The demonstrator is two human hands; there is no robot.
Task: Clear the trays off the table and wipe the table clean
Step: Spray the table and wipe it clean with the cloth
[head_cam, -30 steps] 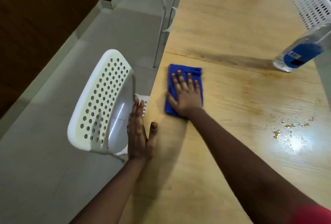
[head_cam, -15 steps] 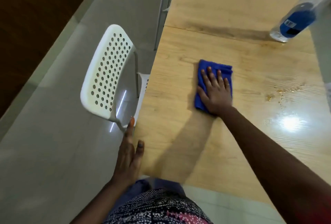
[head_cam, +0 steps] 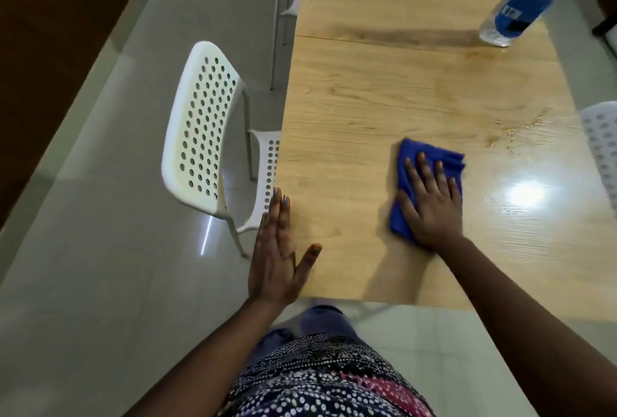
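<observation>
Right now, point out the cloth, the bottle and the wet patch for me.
cloth [head_cam: 434, 154]: head view, bare far edge beyond the fingers.
bottle [head_cam: 519, 7]: head view, blue label.
wet patch [head_cam: 510, 139]: head view, droplets right of the cloth.

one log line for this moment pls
phase: wiping | right hand: flat on blue cloth | left hand: flat at table edge | bottle: far right | trays: none seen

My right hand [head_cam: 430, 206] lies flat on a cloth [head_cam: 425, 183] on the table [head_cam: 367, 109]. My left hand [head_cam: 275, 256] rests on the table's edge, left of the cloth, with a chair [head_cam: 200, 129] just beyond it. A bottle [head_cam: 514, 12] stands far ahead, to the right.
</observation>
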